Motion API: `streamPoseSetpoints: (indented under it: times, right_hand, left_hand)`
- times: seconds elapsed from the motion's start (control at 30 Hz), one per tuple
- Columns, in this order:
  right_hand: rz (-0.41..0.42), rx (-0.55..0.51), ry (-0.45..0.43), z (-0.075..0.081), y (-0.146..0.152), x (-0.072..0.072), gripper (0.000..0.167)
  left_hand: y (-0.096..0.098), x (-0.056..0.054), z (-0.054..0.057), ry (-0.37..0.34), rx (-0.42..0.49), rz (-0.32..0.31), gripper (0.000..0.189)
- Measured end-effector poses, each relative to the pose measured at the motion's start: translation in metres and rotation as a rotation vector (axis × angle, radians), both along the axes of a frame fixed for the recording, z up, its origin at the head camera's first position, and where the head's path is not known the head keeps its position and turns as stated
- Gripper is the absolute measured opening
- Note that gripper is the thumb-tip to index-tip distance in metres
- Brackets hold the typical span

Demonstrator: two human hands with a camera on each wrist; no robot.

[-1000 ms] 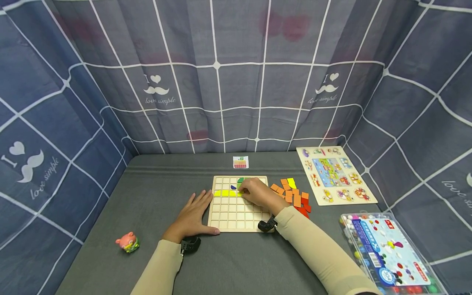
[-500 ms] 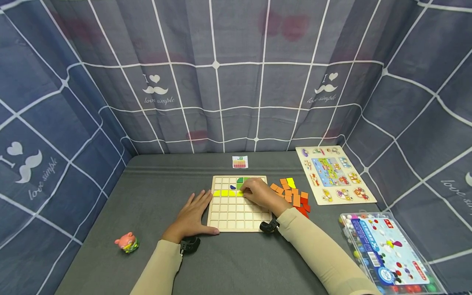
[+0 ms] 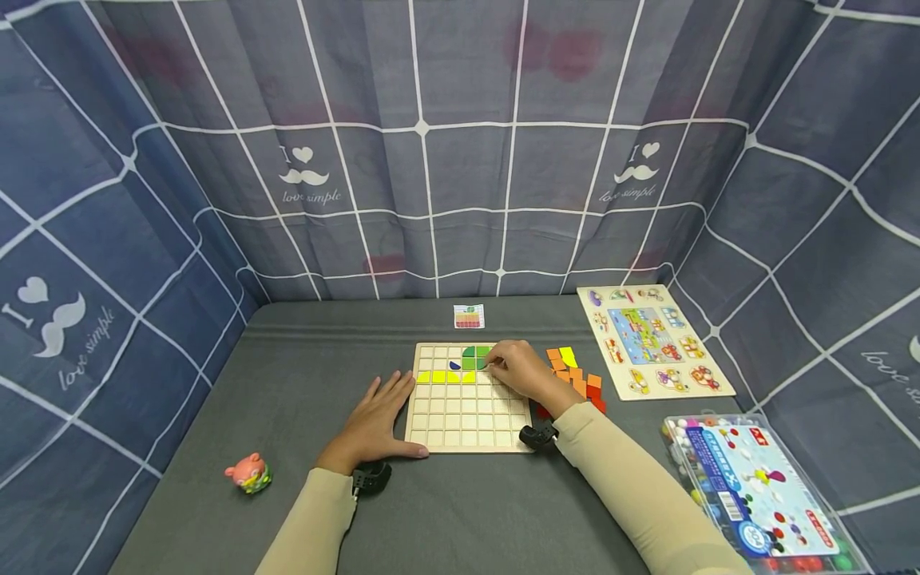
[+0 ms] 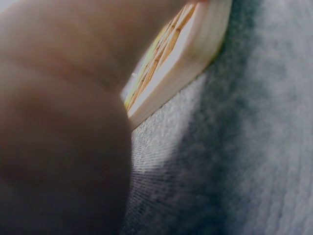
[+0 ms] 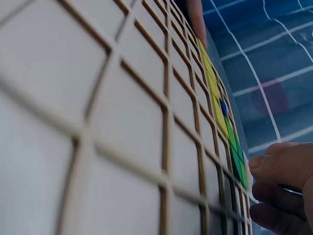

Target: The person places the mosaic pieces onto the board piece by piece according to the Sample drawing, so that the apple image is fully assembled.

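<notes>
A wooden grid board [image 3: 460,411] lies on the grey table. Several yellow tiles [image 3: 446,378] fill part of one row, and a small dark blue piece [image 3: 454,365] sits above them. Several green pieces [image 3: 475,357], some with rounded corners, form a block beside it. My left hand [image 3: 377,423] lies spread at the board's left side, thumb along the near left corner. My right hand [image 3: 521,371] is over the board's upper right, fingertips at the green block's right edge. In the right wrist view its loosely bent fingers [image 5: 279,164] show nothing between them.
Orange tiles [image 3: 579,387], red tiles [image 3: 593,391] and a yellow tile [image 3: 568,356] lie right of the board. A picture card [image 3: 469,316] is behind it. Farther right are a picture puzzle board [image 3: 604,343] and a clear box [image 3: 762,495]. A pink figurine [image 3: 249,473] stands left.
My right hand has shifted right across the board, uncovering more of the green block and the right end of the yellow row. My left hand has stayed in place.
</notes>
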State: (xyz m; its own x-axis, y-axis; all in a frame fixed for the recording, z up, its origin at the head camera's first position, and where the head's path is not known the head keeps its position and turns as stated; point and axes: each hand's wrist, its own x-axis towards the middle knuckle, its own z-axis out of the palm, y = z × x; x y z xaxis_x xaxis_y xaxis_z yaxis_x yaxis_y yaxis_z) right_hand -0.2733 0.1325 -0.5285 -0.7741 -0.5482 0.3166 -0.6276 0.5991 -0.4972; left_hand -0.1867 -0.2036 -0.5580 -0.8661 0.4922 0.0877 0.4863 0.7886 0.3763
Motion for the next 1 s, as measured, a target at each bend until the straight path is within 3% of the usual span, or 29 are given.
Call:
streamPoseSetpoints:
  times: [0.4,0.67,1.0]
  right_hand:
    - [-0.171,0.095,0.008,0.013,0.068,-0.014,0.015]
    - [-0.314,0.229,-0.091,0.019,0.105,-0.024,0.016]
    - [-0.33,0.316,-0.149,0.012,0.116,-0.028,0.013]
  left_hand:
    - [0.0,-0.001,-0.002,0.008,0.011,0.004,0.14]
    - [0.0,-0.001,-0.003,-0.005,-0.01,0.015,0.141]
    - [0.0,0.001,0.001,-0.002,0.002,0.003,0.139]
